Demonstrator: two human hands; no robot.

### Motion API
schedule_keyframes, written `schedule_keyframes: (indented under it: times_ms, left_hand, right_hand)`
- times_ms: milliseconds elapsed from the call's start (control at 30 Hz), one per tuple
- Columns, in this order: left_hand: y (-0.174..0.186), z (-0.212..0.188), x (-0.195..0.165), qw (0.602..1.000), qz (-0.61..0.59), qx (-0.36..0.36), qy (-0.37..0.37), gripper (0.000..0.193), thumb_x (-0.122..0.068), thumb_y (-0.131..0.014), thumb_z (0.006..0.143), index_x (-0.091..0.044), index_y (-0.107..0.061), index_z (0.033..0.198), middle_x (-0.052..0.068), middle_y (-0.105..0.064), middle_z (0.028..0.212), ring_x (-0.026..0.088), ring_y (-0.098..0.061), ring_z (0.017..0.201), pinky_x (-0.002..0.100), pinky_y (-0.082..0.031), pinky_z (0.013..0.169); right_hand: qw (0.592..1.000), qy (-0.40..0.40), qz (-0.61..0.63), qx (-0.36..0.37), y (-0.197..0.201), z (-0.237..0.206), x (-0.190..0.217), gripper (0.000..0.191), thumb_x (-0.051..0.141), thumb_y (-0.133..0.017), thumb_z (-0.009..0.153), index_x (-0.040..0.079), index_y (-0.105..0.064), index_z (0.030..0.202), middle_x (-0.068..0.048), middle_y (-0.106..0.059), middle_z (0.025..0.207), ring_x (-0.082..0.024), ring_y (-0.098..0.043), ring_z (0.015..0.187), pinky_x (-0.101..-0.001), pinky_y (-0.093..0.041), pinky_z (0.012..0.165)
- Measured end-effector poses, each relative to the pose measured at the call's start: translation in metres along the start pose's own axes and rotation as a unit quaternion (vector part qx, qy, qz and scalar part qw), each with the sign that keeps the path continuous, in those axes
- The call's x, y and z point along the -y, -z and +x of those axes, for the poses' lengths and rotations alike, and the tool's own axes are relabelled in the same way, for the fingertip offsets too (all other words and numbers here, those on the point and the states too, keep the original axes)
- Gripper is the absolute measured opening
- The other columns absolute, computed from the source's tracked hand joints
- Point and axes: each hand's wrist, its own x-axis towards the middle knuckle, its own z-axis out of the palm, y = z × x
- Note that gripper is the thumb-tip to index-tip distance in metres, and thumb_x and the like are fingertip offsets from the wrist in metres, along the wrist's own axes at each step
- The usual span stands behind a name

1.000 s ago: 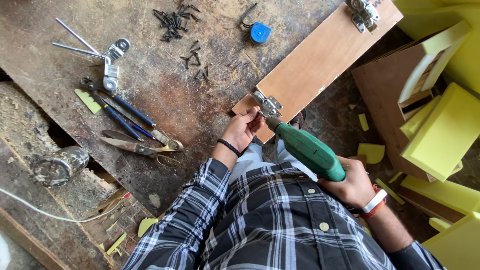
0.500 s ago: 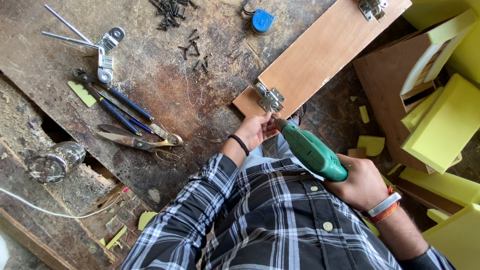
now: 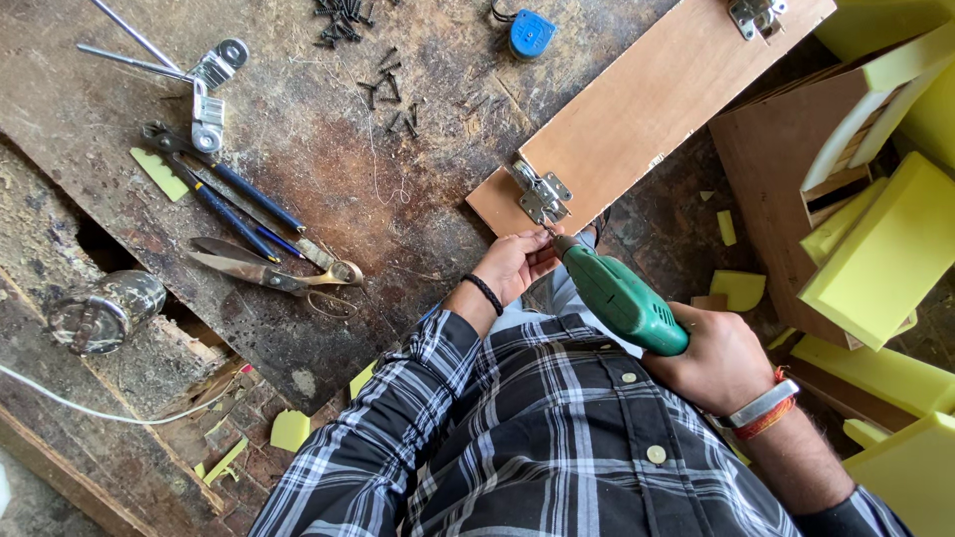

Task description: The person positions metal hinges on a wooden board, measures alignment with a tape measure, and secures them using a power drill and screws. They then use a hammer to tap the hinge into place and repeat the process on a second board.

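Right hand (image 3: 718, 360) wrapped tight round the back of a green power drill (image 3: 622, 296), wrist cocked so the body angles up and left across the lap, bit pointing at the metal hinge (image 3: 540, 196). Left hand (image 3: 517, 264) curled in just under the nose of the drill, fingertips pinched up by the tip. Probably steadying a screw there, but way too small to tell, so can't say for sure what's between them. Not flat or relaxed, anyway.

Looks like mid screw-driving: fixing that hinge onto the near end of the brown wooden board (image 3: 647, 109), which lies slanted off the right edge of the worn workbench (image 3: 298, 169), with a second hinge (image 3: 756, 14) at the far end. Next bit calls for keeping the drill dead in line with the screw and leaning on it steadily, plus getting those fingertips clear once it bites. Could easily slip off otherwise.

Further out on the bench: loose dark screws (image 3: 383, 85) just left of the board, a small blue tape measure (image 3: 532, 33) at the far side, then scissors (image 3: 274, 268) and blue-handled tools (image 3: 234, 204) well off to the left. Yellow foam blocks (image 3: 880, 259) stacked over on the right, well apart from the hands.
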Motion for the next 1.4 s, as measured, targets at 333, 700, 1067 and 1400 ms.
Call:
schedule_keyframes:
  times_ms: [333,700,1067,1400]
  left_hand:
    - [-0.008,-0.006,-0.003,1.0,-0.01,-0.005,-0.007,0.027,-0.013,-0.053,0.107,0.0,-0.068,0.124,0.009,-0.074,0.105,0.016,-0.074,0.092,0.031,-0.064,0.084]
    - [-0.012,-0.008,-0.007,1.0,0.005,-0.004,-0.002,0.027,-0.014,-0.054,0.107,0.001,-0.068,0.124,0.008,-0.075,0.103,0.016,-0.073,0.09,0.031,-0.064,0.082]
    - [-0.006,-0.005,-0.006,1.0,0.015,0.008,0.0,0.025,-0.015,-0.056,0.107,-0.001,-0.068,0.123,0.007,-0.073,0.101,0.016,-0.073,0.089,0.032,-0.064,0.081]
    - [-0.011,-0.005,-0.004,0.999,0.05,-0.015,-0.001,0.027,-0.02,-0.056,0.106,-0.006,-0.07,0.124,0.005,-0.071,0.106,0.016,-0.069,0.094,0.034,-0.061,0.088]
  right_hand:
    - [1.0,0.005,0.006,0.012,0.006,0.006,0.0,0.036,0.033,-0.083,0.068,0.01,-0.077,0.095,-0.014,-0.076,0.076,-0.03,-0.076,0.071,-0.0427,-0.061,0.073]
    - [0.997,-0.059,-0.01,0.047,0.018,0.007,0.018,0.032,0.034,-0.08,0.073,0.01,-0.078,0.094,-0.014,-0.077,0.074,-0.029,-0.077,0.068,-0.0413,-0.063,0.074]
    - [0.999,-0.029,-0.014,0.03,0.024,0.01,0.019,0.033,0.035,-0.082,0.068,0.01,-0.078,0.09,-0.018,-0.075,0.074,-0.034,-0.075,0.071,-0.0449,-0.06,0.075]
    - [0.999,-0.031,-0.025,0.032,0.025,0.01,0.02,0.038,0.037,-0.084,0.068,0.011,-0.077,0.096,-0.016,-0.077,0.076,-0.033,-0.077,0.073,-0.0438,-0.061,0.076]
